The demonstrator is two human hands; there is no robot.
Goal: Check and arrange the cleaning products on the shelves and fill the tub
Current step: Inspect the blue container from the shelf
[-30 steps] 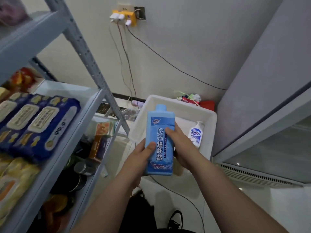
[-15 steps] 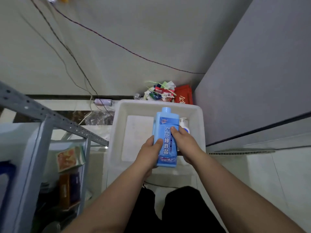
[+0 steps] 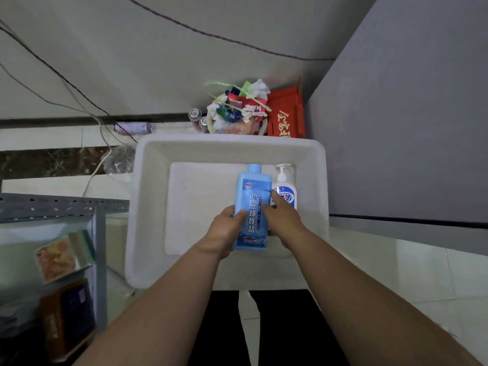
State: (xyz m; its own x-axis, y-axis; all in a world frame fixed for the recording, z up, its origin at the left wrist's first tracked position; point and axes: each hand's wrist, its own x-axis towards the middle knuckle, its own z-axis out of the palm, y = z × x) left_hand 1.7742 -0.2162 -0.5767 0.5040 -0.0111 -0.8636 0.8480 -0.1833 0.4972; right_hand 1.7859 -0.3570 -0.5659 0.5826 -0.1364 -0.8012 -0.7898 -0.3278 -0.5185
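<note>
A tall blue bottle (image 3: 252, 196) with white Chinese lettering hangs over the white plastic tub (image 3: 150, 207) on the floor. My left hand (image 3: 224, 233) grips its left side and my right hand (image 3: 284, 220) grips its right side. Inside the tub, at the far right, lies a white pump bottle (image 3: 285, 190) with a blue label, partly hidden behind my right hand. The rest of the tub's bottom is bare.
A grey metal shelf frame (image 3: 66, 204) stands at the left, with boxed goods (image 3: 63, 257) on lower levels. Behind the tub lie a rubbish pile (image 3: 235, 109), a red box (image 3: 286, 117) and cans. A grey cabinet (image 3: 409, 114) flanks the right. Cables run along the wall.
My view has tipped down from the shelves to the tub. Both hands have carried the blue bottle lower, over the tub and next to the pump bottle.
</note>
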